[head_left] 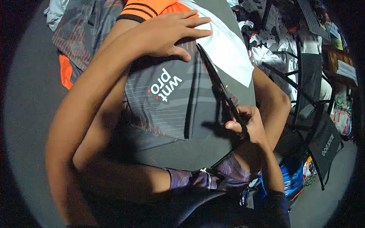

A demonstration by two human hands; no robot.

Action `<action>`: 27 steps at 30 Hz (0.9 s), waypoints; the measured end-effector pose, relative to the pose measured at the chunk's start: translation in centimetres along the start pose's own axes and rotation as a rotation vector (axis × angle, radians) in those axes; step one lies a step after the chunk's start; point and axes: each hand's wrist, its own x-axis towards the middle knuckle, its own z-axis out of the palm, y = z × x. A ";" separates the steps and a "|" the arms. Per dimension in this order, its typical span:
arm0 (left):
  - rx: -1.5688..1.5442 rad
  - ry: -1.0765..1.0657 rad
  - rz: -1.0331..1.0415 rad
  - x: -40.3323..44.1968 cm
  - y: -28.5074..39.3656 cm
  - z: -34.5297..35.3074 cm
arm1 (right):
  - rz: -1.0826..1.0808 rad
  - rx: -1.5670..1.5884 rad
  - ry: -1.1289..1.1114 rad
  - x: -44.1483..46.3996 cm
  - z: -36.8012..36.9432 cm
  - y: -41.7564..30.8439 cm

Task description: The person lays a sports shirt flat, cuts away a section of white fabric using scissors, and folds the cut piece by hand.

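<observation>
My left hand (167, 36) lies flat with fingers spread across the upper part of a dark grey garment (167, 114) printed "wnt pro." in white. Held in my right hand (249, 121) is a long dark pair of scissors (217, 78), its tip near the left hand's fingers. The blades lie over the grey fabric beside a pointed white cloth panel (224, 49). I cannot tell how far apart the blades are. An orange ribbed cuff with black stripes (140, 10) shows beyond my left forearm. My bare legs are either side of the garment.
More grey patterned fabric with an orange part (65, 72) lies at the upper left. On the right stands a black folding chair (323, 148) marked "BLACKDOG". Piled white and dark clothes (262, 53) lie behind it, and a blue shiny bundle (292, 180) is nearer.
</observation>
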 end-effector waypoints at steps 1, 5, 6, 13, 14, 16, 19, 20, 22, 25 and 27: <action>-0.003 0.002 -0.003 0.0 0.0 0.0 | 0.006 -0.008 -0.002 0.0 0.0 -0.1; 0.004 0.003 0.004 0.0 -0.1 0.0 | 0.007 -0.039 0.014 -0.1 0.1 -0.4; 0.006 -0.001 0.006 0.1 -0.1 -0.1 | 0.005 -0.034 0.015 -0.1 0.1 -0.5; 0.011 -0.010 0.005 0.2 0.0 -0.2 | 0.016 -0.024 0.012 -0.2 0.3 -0.7; 0.011 -0.010 0.007 0.2 0.0 -0.1 | 0.016 -0.022 0.013 -0.3 0.3 -0.7; 0.009 -0.006 0.010 0.2 -0.1 -0.1 | 0.054 0.005 0.000 -0.4 0.3 -0.9; 0.007 -0.007 0.011 0.1 -0.1 -0.1 | 0.070 0.005 -0.005 -0.4 0.4 -0.9; 0.006 -0.009 0.009 0.1 -0.2 -0.1 | 0.067 -0.011 -0.003 -0.4 0.4 -0.8; 0.007 -0.010 0.008 0.2 -0.1 -0.1 | 0.062 -0.027 0.000 -0.5 0.4 -0.6; 0.012 -0.015 0.011 0.2 -0.1 -0.2 | 0.070 0.042 -0.021 -0.9 0.4 0.3; 0.006 -0.012 0.002 0.2 -0.1 -0.3 | 0.071 0.089 -0.031 -1.2 0.5 0.4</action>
